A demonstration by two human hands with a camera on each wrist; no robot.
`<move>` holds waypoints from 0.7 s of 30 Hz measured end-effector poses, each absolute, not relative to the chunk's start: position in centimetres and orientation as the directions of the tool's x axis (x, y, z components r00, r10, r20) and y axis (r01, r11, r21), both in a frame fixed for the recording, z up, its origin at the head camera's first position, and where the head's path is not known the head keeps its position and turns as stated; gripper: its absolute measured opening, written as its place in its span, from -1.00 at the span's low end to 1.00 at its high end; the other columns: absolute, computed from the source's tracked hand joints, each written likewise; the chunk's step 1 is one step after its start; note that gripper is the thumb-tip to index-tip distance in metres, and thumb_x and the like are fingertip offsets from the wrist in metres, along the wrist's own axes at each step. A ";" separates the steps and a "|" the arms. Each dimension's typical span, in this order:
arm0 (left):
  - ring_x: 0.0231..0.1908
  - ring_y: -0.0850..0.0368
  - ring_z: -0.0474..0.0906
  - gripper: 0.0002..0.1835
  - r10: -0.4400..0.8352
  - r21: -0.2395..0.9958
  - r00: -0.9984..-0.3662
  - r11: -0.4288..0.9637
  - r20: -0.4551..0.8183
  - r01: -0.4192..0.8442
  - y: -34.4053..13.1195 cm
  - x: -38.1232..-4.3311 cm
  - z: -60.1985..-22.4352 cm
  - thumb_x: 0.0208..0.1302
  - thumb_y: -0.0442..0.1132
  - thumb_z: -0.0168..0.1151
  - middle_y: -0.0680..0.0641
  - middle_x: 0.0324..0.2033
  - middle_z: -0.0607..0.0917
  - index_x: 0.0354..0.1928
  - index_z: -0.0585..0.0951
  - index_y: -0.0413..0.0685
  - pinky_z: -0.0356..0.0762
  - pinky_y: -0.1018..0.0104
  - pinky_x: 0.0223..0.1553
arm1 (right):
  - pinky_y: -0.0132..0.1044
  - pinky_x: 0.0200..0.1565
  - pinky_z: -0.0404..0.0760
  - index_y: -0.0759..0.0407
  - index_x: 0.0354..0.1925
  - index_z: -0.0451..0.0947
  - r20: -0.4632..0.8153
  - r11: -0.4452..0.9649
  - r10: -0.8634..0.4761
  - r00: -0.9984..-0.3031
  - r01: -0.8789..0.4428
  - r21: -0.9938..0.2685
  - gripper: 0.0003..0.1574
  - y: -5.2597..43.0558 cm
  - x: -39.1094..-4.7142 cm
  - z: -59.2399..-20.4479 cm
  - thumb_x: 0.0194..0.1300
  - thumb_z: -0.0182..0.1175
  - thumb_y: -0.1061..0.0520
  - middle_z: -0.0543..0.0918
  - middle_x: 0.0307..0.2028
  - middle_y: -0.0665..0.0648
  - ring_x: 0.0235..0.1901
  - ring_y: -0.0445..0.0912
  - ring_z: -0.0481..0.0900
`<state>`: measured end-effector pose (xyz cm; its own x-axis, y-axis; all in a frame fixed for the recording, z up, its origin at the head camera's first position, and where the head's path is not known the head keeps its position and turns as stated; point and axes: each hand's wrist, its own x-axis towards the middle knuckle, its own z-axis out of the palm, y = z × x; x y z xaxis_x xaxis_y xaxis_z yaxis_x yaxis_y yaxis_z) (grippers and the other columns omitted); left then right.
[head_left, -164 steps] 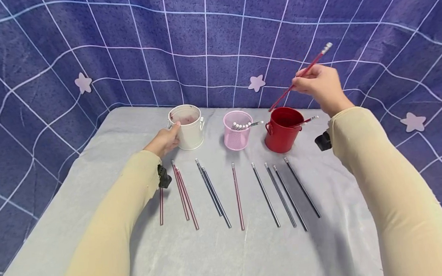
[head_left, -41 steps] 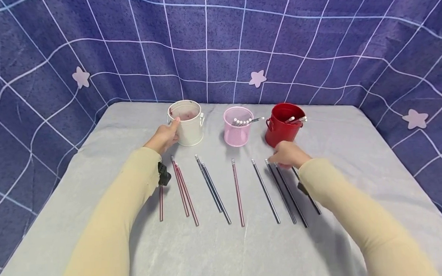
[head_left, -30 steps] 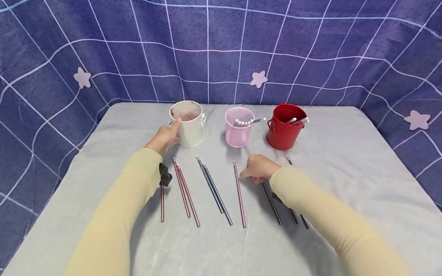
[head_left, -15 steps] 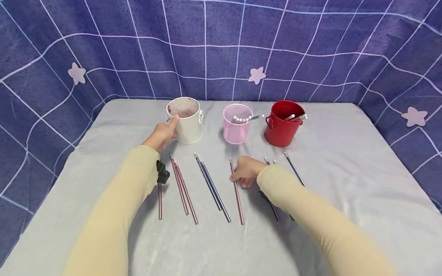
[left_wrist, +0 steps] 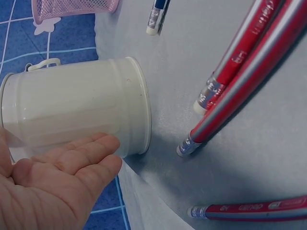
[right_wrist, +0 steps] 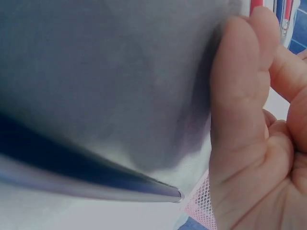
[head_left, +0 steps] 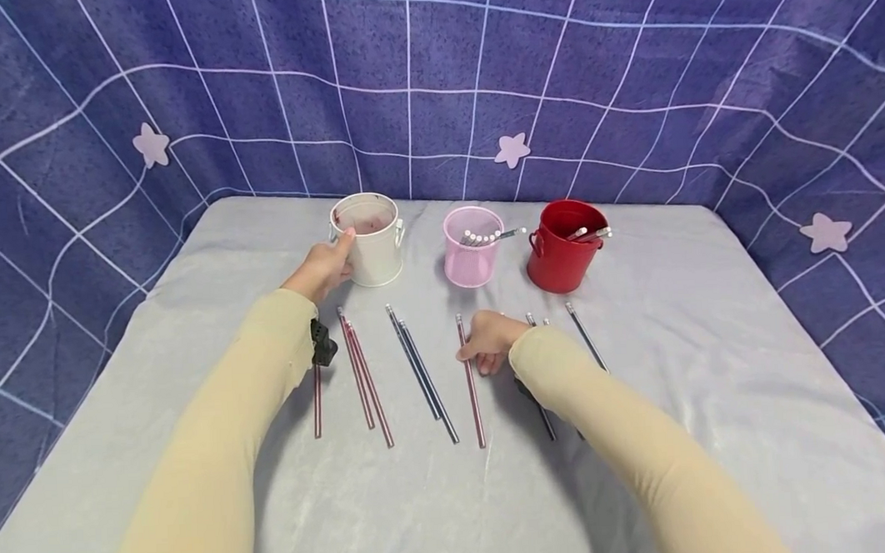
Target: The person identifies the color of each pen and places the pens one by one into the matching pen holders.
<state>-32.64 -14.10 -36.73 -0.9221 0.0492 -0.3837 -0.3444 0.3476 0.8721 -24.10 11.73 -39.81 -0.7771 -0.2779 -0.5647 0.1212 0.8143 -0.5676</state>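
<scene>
Thumb and fingers of your left hand (head_left: 322, 268) hold the round white metal bucket (head_left: 377, 259) by its near-left rim, left of the pink mesh cup (head_left: 468, 267) and the red metal bucket (head_left: 561, 269). Your right hand (head_left: 489, 341) is at the slim red pencil (head_left: 475, 408) on the grey cloth (head_left: 380, 518), nearer than that cup; I cannot tell whether the fingertips pinch it. Two dark-blue pencils (head_left: 429, 379) lie left of it.
</scene>
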 end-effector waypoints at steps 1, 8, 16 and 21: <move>0.29 -0.19 0.27 -0.01 0.053 0.880 -0.928 0.344 -0.368 -0.329 -14.3 -33.1 -37.2 0.42 0.30 -0.27 -0.53 0.27 0.22 0.38 -0.09 -0.57 0.27 0.18 0.30 | -0.30 -0.56 0.68 0.28 -0.65 0.45 -0.565 0.815 -0.278 -0.777 0.120 -0.567 -0.62 11.7 -24.1 -39.8 0.28 0.24 0.21 0.52 -0.78 0.11 -0.78 -0.17 0.51; 0.32 -0.18 0.20 -0.08 0.041 0.876 -0.926 0.342 -0.376 -0.341 -14.0 -32.8 -36.6 0.46 0.24 -0.32 -0.51 0.30 0.19 0.39 -0.12 -0.54 0.19 0.18 0.34 | -0.29 -0.58 0.67 0.28 -0.64 0.44 -0.558 0.810 -0.264 -0.787 0.134 -0.571 -0.63 11.6 -24.1 -39.8 0.28 0.24 0.22 0.52 -0.78 0.12 -0.79 -0.17 0.50; 0.35 -0.19 0.12 -0.12 0.055 0.884 -0.919 0.302 -0.390 -0.357 -13.6 -32.1 -36.0 0.48 0.20 -0.38 -0.50 0.34 0.10 0.40 -0.18 -0.52 0.13 0.17 0.36 | -0.30 -0.58 0.67 0.28 -0.62 0.45 -0.556 0.818 -0.261 -0.789 0.125 -0.562 -0.64 11.7 -24.1 -39.9 0.28 0.24 0.22 0.53 -0.76 0.13 -0.78 -0.17 0.51; 0.34 -0.19 0.16 -0.13 0.046 0.884 -0.923 0.311 -0.381 -0.349 -13.7 -32.0 -36.2 0.49 0.19 -0.35 -0.50 0.32 0.15 0.40 -0.15 -0.53 0.13 0.17 0.36 | -0.31 -0.57 0.67 0.30 -0.60 0.49 -0.575 0.801 -0.275 -0.771 0.147 -0.580 -0.69 11.7 -24.1 -39.9 0.27 0.22 0.25 0.52 -0.77 0.11 -0.78 -0.19 0.49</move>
